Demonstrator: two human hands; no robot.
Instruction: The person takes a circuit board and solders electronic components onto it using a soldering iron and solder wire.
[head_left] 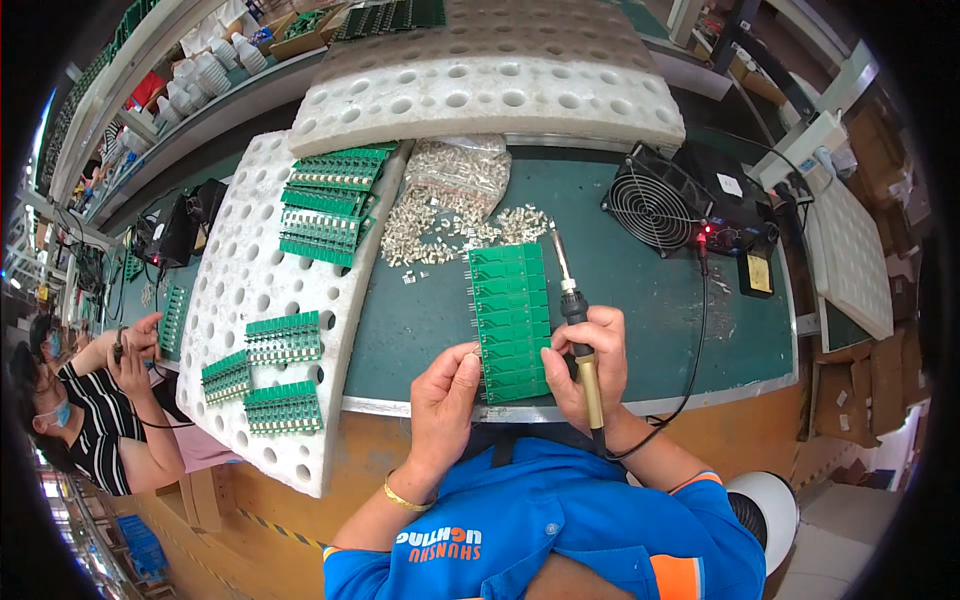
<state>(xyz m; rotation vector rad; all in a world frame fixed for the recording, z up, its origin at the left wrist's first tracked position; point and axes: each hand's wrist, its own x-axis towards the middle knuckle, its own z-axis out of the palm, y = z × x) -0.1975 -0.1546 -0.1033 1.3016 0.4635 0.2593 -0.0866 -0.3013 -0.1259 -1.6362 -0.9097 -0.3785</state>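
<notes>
A long green circuit board panel (511, 320) lies on the dark green bench mat (640, 300) in front of me. My left hand (445, 395) pinches its near left edge with the fingertips closed on something too small to make out. My right hand (588, 365) is shut on a soldering iron (575, 320) with a tan handle; the metal tip points away from me, just right of the panel's far end. The iron's black cable runs off to the right.
Loose small white connectors (455, 215) lie beyond the panel. White foam trays (260, 300) at left hold more green boards (330, 205). A small black fan (655, 200) and soldering station (740, 215) stand at right. Another person (100, 400) works at far left.
</notes>
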